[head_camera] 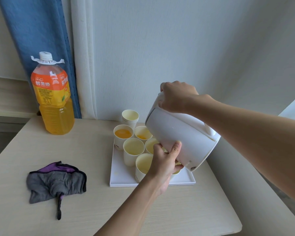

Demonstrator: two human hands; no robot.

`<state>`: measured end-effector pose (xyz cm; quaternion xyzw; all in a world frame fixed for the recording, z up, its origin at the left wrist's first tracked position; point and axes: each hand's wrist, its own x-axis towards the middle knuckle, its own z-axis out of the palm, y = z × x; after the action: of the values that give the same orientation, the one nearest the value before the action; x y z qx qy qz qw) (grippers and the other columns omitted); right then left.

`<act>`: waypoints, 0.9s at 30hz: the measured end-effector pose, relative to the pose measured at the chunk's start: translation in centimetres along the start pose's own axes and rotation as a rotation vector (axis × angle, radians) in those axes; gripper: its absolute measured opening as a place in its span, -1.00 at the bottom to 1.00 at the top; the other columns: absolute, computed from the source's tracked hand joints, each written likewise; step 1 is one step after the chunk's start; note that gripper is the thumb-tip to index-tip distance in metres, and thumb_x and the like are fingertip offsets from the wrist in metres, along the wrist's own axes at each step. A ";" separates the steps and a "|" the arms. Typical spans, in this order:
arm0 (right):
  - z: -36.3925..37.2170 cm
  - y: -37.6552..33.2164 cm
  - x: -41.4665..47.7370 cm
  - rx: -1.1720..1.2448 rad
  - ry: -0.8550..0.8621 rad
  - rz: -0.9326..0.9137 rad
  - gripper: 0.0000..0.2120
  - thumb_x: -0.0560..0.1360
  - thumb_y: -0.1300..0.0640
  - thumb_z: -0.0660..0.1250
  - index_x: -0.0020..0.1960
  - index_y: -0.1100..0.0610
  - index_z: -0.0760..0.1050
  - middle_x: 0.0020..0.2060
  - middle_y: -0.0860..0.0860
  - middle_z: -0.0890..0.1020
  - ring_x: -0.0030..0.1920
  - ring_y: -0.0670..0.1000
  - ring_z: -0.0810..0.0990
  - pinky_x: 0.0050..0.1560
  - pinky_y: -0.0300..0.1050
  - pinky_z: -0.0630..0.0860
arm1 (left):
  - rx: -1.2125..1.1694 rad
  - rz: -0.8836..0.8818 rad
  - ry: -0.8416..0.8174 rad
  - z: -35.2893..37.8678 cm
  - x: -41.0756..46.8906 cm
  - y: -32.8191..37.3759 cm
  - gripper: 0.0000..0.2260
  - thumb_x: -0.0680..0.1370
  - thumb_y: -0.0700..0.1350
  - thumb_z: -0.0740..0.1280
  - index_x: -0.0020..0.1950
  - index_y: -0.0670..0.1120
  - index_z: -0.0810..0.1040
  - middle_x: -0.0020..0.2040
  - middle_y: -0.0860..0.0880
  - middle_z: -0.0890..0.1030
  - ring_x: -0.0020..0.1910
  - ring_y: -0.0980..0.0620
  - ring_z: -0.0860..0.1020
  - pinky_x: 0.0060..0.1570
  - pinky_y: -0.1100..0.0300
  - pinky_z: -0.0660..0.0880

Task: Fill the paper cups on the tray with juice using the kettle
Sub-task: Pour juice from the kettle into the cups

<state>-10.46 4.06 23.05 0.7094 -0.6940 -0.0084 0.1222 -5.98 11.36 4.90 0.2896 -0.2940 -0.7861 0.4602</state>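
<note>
A white kettle hangs tilted to the left over the white tray. My right hand grips its handle at the top, while my left hand supports its underside. Several paper cups stand on the tray. The far-left cup holds orange juice almost to the rim, and the cup beside it has a little juice at the bottom. Two cups closer to me look empty. The kettle and my left hand hide other cups on the right.
A stack of spare paper cups stands behind the tray. A large orange juice bottle stands at the back left of the table. A grey and purple cloth lies at the left front. Wall and curtain are close behind.
</note>
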 end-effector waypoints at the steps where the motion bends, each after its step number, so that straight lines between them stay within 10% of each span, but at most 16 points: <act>1: 0.0 0.0 0.0 -0.002 0.002 -0.002 -0.73 0.59 0.03 0.22 0.22 0.14 0.48 -0.08 0.08 0.48 -0.09 0.18 0.46 -0.15 -0.08 0.33 | -0.002 0.000 -0.002 0.0 0.1 0.0 -0.43 0.56 0.03 0.49 0.40 -0.22 0.34 0.32 -0.20 0.61 0.25 -0.25 0.64 -0.05 -0.02 0.68; 27: 0.2 -0.7 0.7 -0.057 0.010 -0.076 -0.73 0.58 0.07 0.21 0.21 0.16 0.48 -0.04 0.12 0.54 -0.09 0.19 0.48 -0.16 -0.07 0.34 | -0.008 -0.007 -0.008 0.1 0.1 0.0 -0.57 0.64 -0.07 0.41 0.41 -0.22 0.38 0.32 -0.22 0.61 0.26 -0.24 0.64 0.21 -0.24 0.61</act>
<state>-9.80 3.38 22.86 0.7316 -0.6654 -0.0290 0.1454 -6.09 11.25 4.95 0.2856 -0.2919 -0.7899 0.4575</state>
